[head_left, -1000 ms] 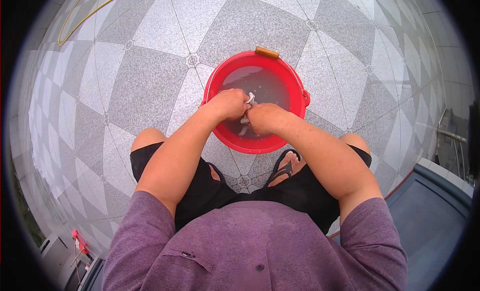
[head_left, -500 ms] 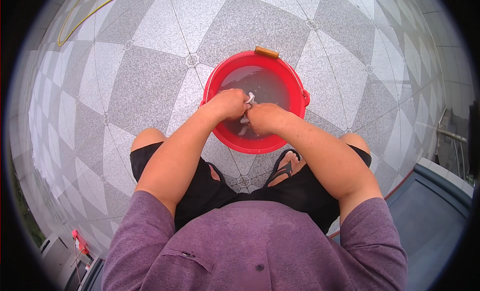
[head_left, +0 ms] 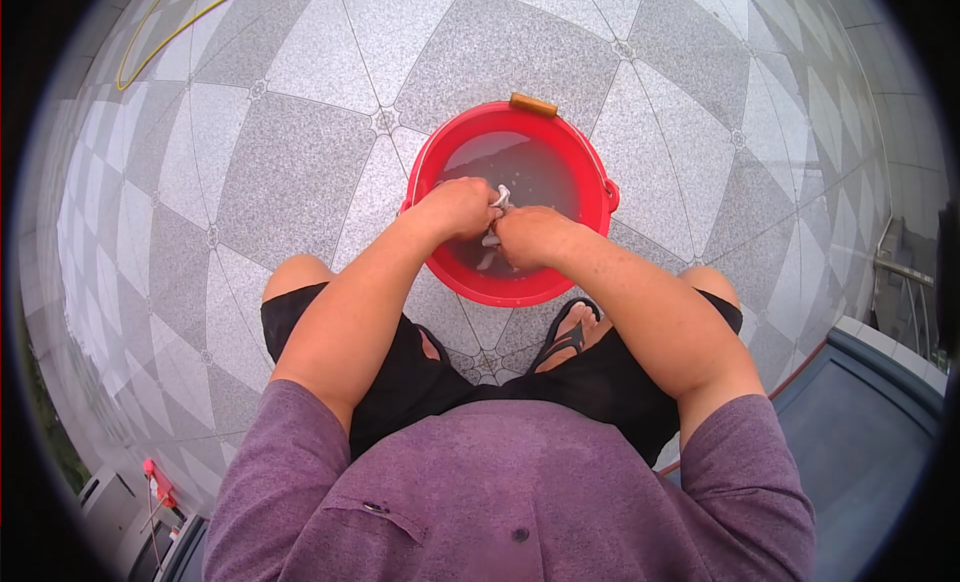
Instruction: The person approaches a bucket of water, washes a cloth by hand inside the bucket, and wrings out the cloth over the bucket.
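A red bucket (head_left: 597, 157) with cloudy water (head_left: 520, 172) in it stands on the tiled floor between my feet and the top of the view. Over the water, a small whitish cloth (head_left: 490, 239) is pinched between my two hands, its lower end hanging toward the surface. My left hand (head_left: 462, 208) is closed on the cloth from the left. From the right, my right hand (head_left: 530, 236) is closed on it too, and the knuckles of both hands nearly touch. The fingertips are partly hidden.
The bucket's wire handle with a wooden grip (head_left: 534, 105) rests on the far rim. A yellow hose (head_left: 180, 29) lies at the upper left. At the lower left is a red-pink object (head_left: 160, 484), and a grey-blue panel (head_left: 850, 442) at the lower right.
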